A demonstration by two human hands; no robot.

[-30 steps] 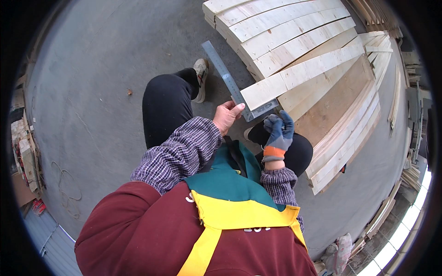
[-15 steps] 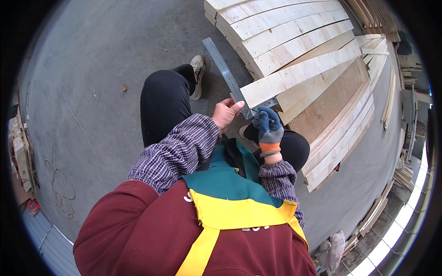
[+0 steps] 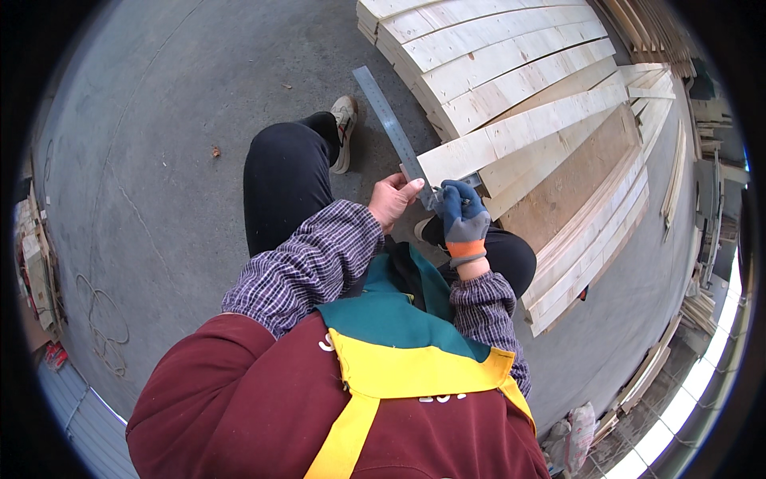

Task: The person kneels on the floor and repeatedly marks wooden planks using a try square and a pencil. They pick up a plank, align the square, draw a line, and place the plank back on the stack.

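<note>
A long steel square (image 3: 388, 126) lies across the near end of a pale wooden board (image 3: 519, 124). My bare left hand (image 3: 392, 199) pinches the square's blade beside the board's left corner, thumb on top. Another piece of bluish metal shows under the board's near edge, close to my right hand. That right hand (image 3: 463, 211), in a blue and grey glove with an orange cuff, is closed at the board's end corner. Its fingers bunch around something thin, mostly hidden by the glove.
A stack of pale planks (image 3: 495, 60) rises beyond the board. More boards (image 3: 590, 239) lie fanned out to the right, one with a brown face. My bent knees (image 3: 279, 176) flank the work. A loose cord (image 3: 104, 331) lies on the grey concrete floor (image 3: 183, 160) at left.
My right hand has shifted slightly up and its gloved fingers have turned a little at the board's corner. My left hand and the square stay nearly where they were.
</note>
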